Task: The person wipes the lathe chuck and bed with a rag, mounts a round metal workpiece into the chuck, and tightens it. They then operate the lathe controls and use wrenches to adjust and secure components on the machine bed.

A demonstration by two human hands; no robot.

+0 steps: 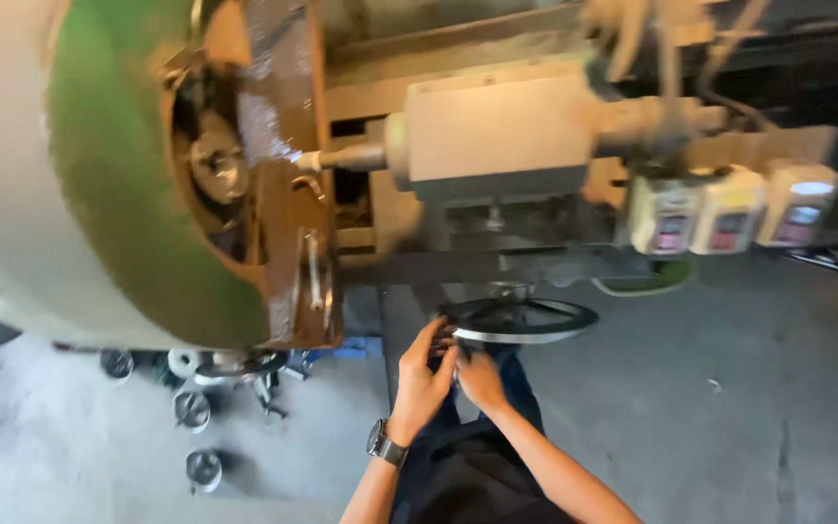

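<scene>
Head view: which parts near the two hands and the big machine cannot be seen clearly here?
- What the left hand and right hand pinch between them: hidden by the fingers.
- Handwheel: near rim covered by the hands.
- Three switch boxes: blurred, markings unreadable.
- Top of the machine: cut off by the upper edge, motion-blurred.
- Metal cups on the floor: too small to identify.

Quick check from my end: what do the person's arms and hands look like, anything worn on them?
Both forearms are bare, with no sleeves in view and no gloves on either hand. The left hand has a wristwatch with a dark face and a grey metal band at the wrist. The right hand and its wrist carry nothing.
</scene>
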